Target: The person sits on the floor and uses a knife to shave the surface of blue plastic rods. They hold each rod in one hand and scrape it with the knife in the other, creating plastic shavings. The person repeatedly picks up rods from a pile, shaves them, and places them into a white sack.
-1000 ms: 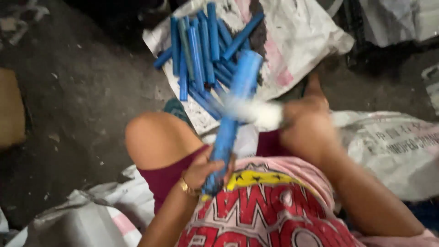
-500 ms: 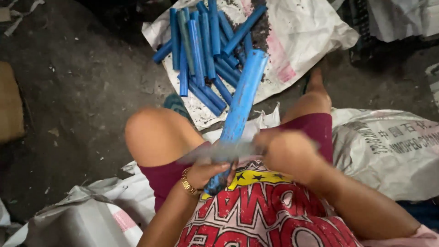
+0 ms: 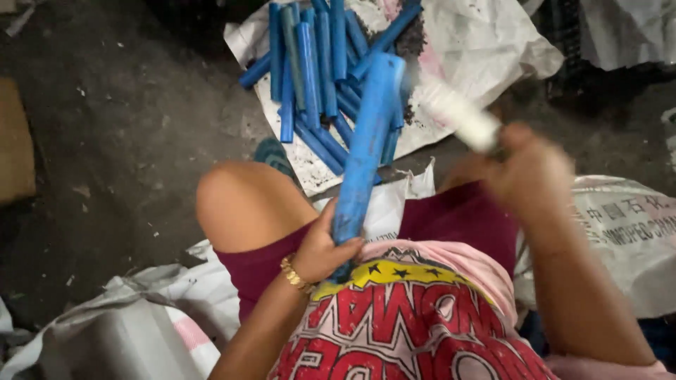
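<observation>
Left hand clamped round lower end of blue pipe, tilted upward. Right hand closed on blurred white tool beside pipe's top. Better to keep pipe steady, strokes short.

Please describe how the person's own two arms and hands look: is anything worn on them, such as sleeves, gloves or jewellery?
Both arms are bare, without sleeves or gloves. The left hand has a gold-coloured chain bracelet around the wrist. The right hand is blurred, so I cannot tell whether it wears a ring; its forearm shows no band or watch.
</observation>
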